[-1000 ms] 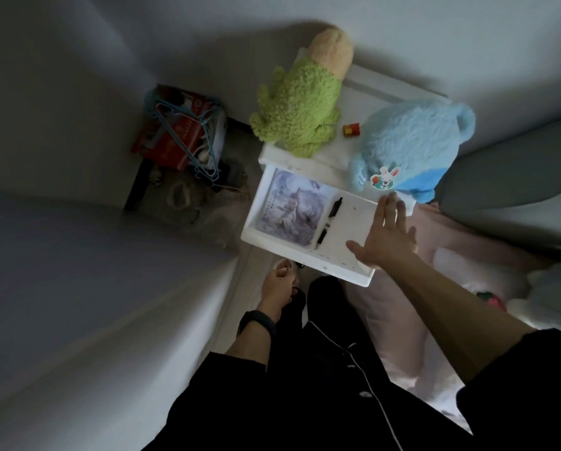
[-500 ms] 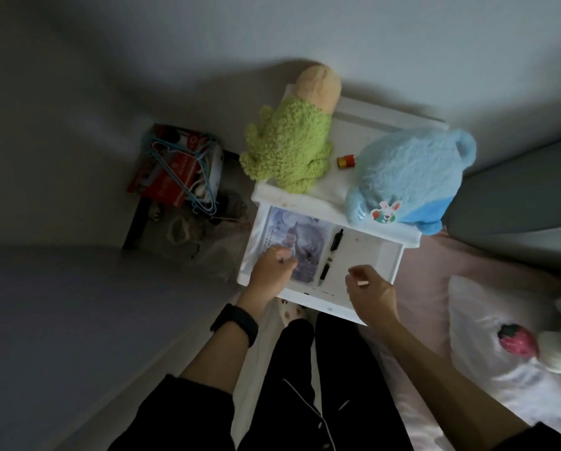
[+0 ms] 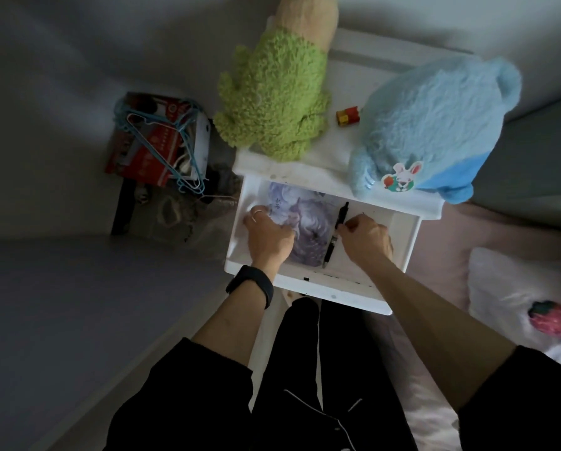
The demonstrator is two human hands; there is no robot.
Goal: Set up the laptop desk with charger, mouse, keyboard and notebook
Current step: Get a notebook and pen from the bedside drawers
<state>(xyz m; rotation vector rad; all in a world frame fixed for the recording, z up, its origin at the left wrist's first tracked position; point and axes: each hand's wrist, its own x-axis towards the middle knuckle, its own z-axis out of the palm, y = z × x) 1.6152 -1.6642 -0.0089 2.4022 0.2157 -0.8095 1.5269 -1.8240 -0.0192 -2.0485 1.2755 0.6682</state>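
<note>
The notebook [image 3: 308, 229] lies flat in the 9 o'clock half of the open drawer [image 3: 337, 289], cover up. Its 12 o'clock end sits just under the nightstand [image 3: 341, 151] top.

Handling, as judged:
- Thin and light, with a cover that looks soft. I expect it to bend if lifted by one corner.
- The printed cover looks smooth, so a flat palm may slide on it.
- Best hold: pinch a long edge, thumb on top and fingers beneath, then support the opposite edge.

Hand state:
- My left hand [image 3: 267, 237] lies on the notebook. The fingers curl over its 9 o'clock edge and the thumb presses the cover, a pinch on that edge.
- My right hand [image 3: 365, 237] is at 3 o'clock of the notebook, fingers curled, tips at the black pen [image 3: 330, 252]. I cannot tell whether they grip it.

Edges and room:
- The drawer's 9 o'clock wall stands just beside my left fingers, which leaves little room to get under that edge.
- At 12 o'clock the nightstand top overhangs, and the green plush toy [image 3: 272, 102] and blue plush toy [image 3: 435, 125] sit at its front. Draw the notebook toward 6 o'clock before raising it.
- The pen lies along the notebook's 3 o'clock edge and may roll.
- The drawer floor at 3 o'clock, beyond my right hand, shows bare.
</note>
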